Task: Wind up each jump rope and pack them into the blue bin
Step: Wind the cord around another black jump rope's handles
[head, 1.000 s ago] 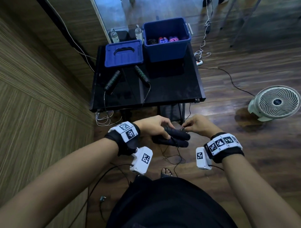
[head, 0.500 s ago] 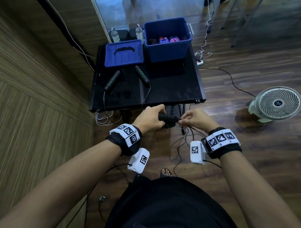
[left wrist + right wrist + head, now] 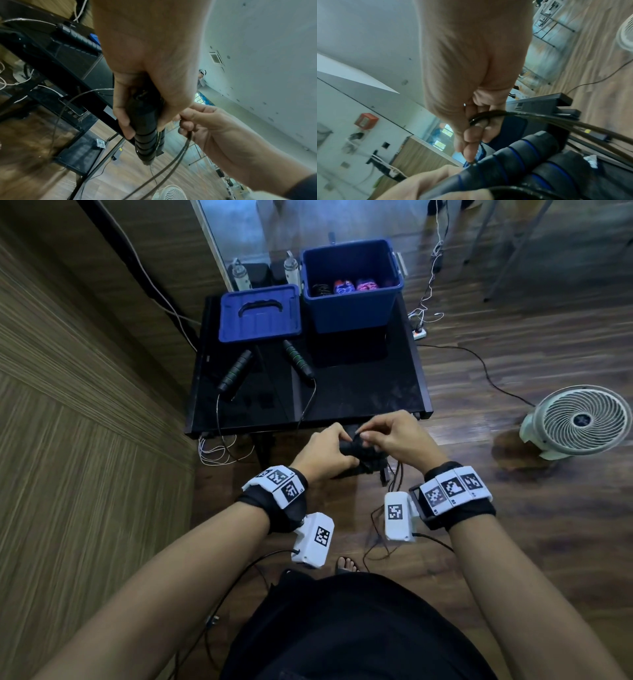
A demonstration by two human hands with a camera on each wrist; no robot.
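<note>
My left hand [image 3: 327, 451] grips the two black, blue-ringed handles [image 3: 518, 166] of a jump rope, held side by side in front of the table edge. My right hand [image 3: 394, 436] pinches that rope's thin dark cord [image 3: 489, 115] right beside the handles [image 3: 145, 136]; loose loops of cord [image 3: 380, 529] hang toward the floor. A second jump rope with green-ringed black handles [image 3: 236, 369] [image 3: 297, 362] lies on the black table [image 3: 359, 395], its cord trailing over the front edge. The blue bin [image 3: 351, 299] stands at the table's back right with several wound ropes [image 3: 344, 286] inside.
The bin's blue lid [image 3: 259, 313] lies flat at the table's back left. Two bottles [image 3: 239, 275] stand behind it. A white floor fan [image 3: 579, 422] sits to the right on the wooden floor. Cables [image 3: 479, 361] and a power strip lie beyond the table. A wooden wall runs along the left.
Both hands have risen from waist height toward the table edge. The right hand has carried cord over the handles, and less loose cord hangs below.
</note>
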